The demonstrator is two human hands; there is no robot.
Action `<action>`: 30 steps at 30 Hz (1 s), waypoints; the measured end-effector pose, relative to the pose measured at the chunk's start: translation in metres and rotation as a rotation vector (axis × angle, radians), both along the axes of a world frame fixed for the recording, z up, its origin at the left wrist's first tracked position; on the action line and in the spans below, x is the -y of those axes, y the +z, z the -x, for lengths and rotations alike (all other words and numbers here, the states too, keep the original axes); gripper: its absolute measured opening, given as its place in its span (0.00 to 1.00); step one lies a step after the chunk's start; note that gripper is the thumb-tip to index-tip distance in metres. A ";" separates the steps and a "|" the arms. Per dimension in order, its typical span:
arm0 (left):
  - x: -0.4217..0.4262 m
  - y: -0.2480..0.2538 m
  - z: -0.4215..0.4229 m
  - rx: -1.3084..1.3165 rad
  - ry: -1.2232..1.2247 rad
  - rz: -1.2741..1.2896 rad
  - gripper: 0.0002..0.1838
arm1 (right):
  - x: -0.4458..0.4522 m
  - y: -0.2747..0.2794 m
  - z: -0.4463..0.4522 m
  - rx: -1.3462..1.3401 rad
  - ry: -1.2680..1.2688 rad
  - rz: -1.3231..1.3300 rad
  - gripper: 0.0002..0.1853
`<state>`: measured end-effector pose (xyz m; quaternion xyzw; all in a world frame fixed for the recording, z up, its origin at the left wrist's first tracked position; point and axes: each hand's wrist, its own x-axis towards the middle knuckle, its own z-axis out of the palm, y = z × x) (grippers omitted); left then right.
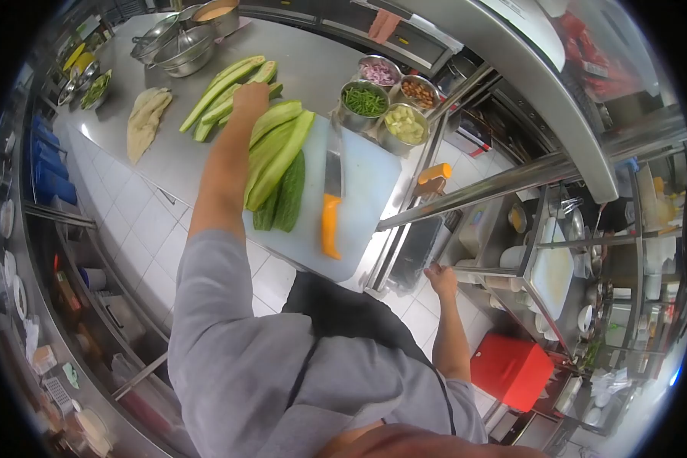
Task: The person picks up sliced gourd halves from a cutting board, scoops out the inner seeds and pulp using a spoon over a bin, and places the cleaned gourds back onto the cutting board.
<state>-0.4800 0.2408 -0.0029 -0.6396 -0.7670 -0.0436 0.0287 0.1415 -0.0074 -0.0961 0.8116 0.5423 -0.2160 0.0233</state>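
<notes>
My left hand [250,99] is closed over long halved cucumbers [221,91] laid on the steel table; its fingertips are hidden. More cut cucumber pieces [282,156], pale side up, rest on the white cutting board [366,183]. Beside them lie dark green cucumber lengths [290,195], skin side up. A knife with an orange handle [329,225] lies flat on the board, its blade pointing away from me. Low on the right, my right hand [440,280] has its fingers partly spread, near a clear plastic container [416,256] and a metal shelf rail. It holds nothing that I can see.
Steel bowls of chopped onion [378,72], chopped greens [364,101], brown pieces [417,92] and pale cubes [404,124] stand beyond the board. A crumpled cloth [149,118] and mixing bowls [185,55] are at left. A steel post [511,179] crosses the right; a red box [511,372] sits below.
</notes>
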 end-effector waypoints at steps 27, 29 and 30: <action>0.304 0.048 -0.299 2.647 0.016 -0.369 0.15 | -0.097 -0.031 -0.049 -0.470 0.244 -0.074 0.31; 0.309 0.051 -0.361 2.708 0.237 -0.169 0.17 | -0.102 -0.034 -0.063 -0.574 0.194 -0.025 0.29; 0.309 0.049 -0.388 2.744 0.237 -0.038 0.17 | -0.101 -0.035 -0.069 -0.626 0.170 0.002 0.27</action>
